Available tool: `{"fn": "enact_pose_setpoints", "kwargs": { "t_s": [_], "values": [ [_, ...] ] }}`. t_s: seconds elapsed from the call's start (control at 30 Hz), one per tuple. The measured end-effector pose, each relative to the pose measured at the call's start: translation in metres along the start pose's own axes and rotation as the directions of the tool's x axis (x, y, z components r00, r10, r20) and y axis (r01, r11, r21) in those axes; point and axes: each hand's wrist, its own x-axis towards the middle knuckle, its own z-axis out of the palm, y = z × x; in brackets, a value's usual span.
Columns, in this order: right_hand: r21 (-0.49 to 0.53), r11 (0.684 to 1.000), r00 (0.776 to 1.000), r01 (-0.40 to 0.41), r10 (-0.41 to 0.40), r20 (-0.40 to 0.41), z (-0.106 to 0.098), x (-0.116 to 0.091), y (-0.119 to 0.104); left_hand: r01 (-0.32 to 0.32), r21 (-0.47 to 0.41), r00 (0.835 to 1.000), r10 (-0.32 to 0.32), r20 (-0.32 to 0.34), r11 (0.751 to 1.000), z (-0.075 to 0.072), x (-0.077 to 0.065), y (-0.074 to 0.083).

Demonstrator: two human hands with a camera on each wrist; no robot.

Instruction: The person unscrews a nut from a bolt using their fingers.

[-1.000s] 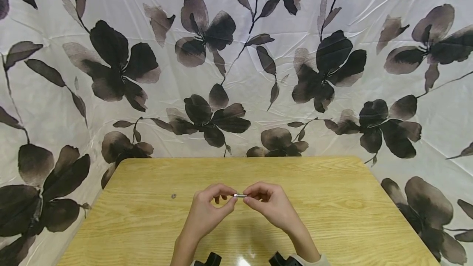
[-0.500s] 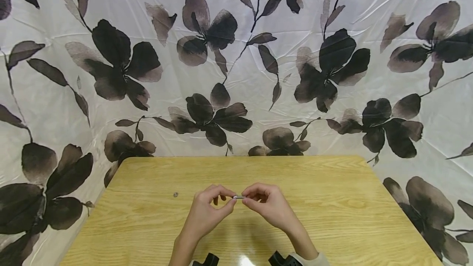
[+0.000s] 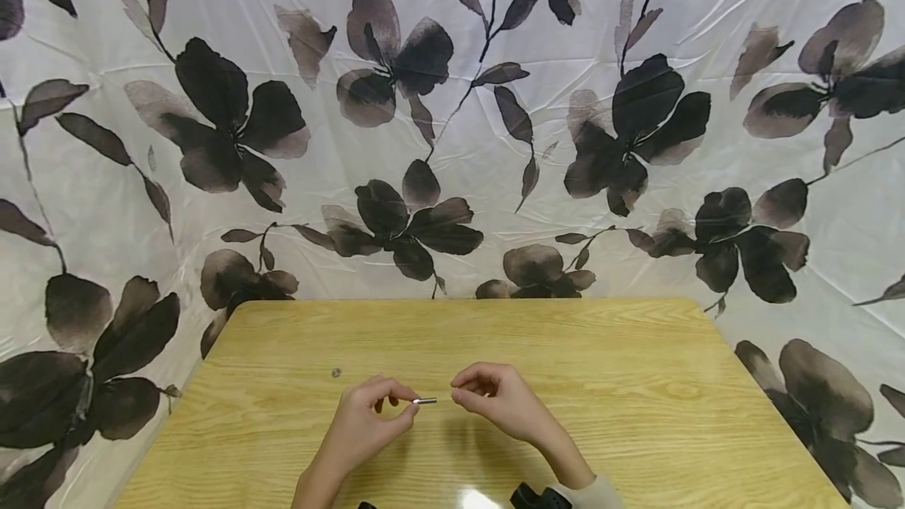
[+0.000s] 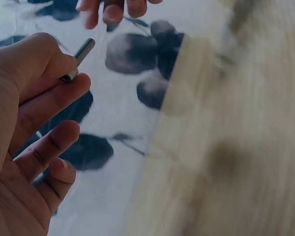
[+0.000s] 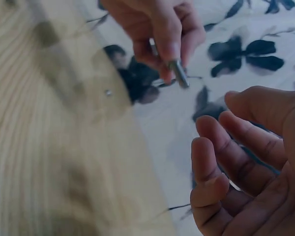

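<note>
A small silver bolt with a threaded shank is pinched by its head end between the thumb and index finger of my left hand. In the left wrist view the bolt points away from the fingertips, its threads plainly visible. My right hand is just to the right of the bolt's free end, apart from it, with loosely bent fingers and nothing between them. In the right wrist view the thumb of the right hand stands away from the other fingers. A small metal nut-like piece lies on the table, beyond the left hand.
The wood-grain table reaches back to a white floral cloth hanging behind and at both sides. Black wrist devices show at the bottom edge, next to a light sleeve.
The hands have come apart. My right hand has let go of the bolt and lowered slightly, while my left hand has moved left and nearer with the bolt. The small piece on the table stays put.
</note>
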Motion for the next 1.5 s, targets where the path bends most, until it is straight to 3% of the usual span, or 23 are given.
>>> {"fn": "enact_pose_setpoints", "kwargs": {
  "t_s": [0.27,0.4,0.53,0.67,0.83,0.97,1.07,1.13,1.37,1.5],
  "values": [
    [0.033,0.997,0.996,-0.064,0.062,0.06,0.02,0.028,0.028,0.1,0.078,0.993,-0.095,-0.063,0.992,-0.026,-0.026,-0.032],
    [-0.002,0.996,0.993,-0.087,0.087,0.077,0.038,0.047,0.04,0.19,0.087,0.977,-0.18,-0.112,0.978,-0.04,-0.04,-0.041],
    [-0.021,0.998,0.992,-0.067,0.068,0.103,0.06,0.067,0.041,0.313,0.046,0.94,-0.302,-0.156,0.949,-0.051,-0.05,-0.048],
    [-0.057,0.997,0.991,-0.05,0.057,0.121,0.081,0.084,0.038,0.428,0.016,0.893,-0.42,-0.165,0.904,-0.06,-0.056,-0.058],
    [-0.197,0.98,0.992,-0.016,0.04,0.118,0.102,0.106,0.034,0.481,0.052,0.864,-0.463,-0.2,0.875,-0.073,-0.06,-0.069],
    [-0.374,0.925,0.988,0.061,-0.004,0.151,0.116,0.122,0.03,0.506,0.099,0.848,-0.474,-0.236,0.857,-0.081,-0.064,-0.076],
    [-0.428,0.898,0.986,0.102,-0.034,0.163,0.13,0.132,0.024,0.508,0.123,0.846,-0.466,-0.259,0.853,-0.087,-0.068,-0.079],
    [-0.431,0.897,0.988,0.101,-0.04,0.15,0.14,0.139,0.021,0.497,0.133,0.848,-0.448,-0.284,0.857,-0.088,-0.07,-0.08],
    [-0.493,0.87,1.0,0.016,-0.016,0.005,0.169,0.157,0.015,0.395,0.183,0.892,-0.327,-0.313,0.9,-0.086,-0.071,-0.082],
    [-0.572,0.82,1.0,0.014,-0.021,-0.006,0.179,0.163,0.011,0.377,0.181,0.895,-0.307,-0.324,0.908,-0.089,-0.071,-0.079]
  ]
}}
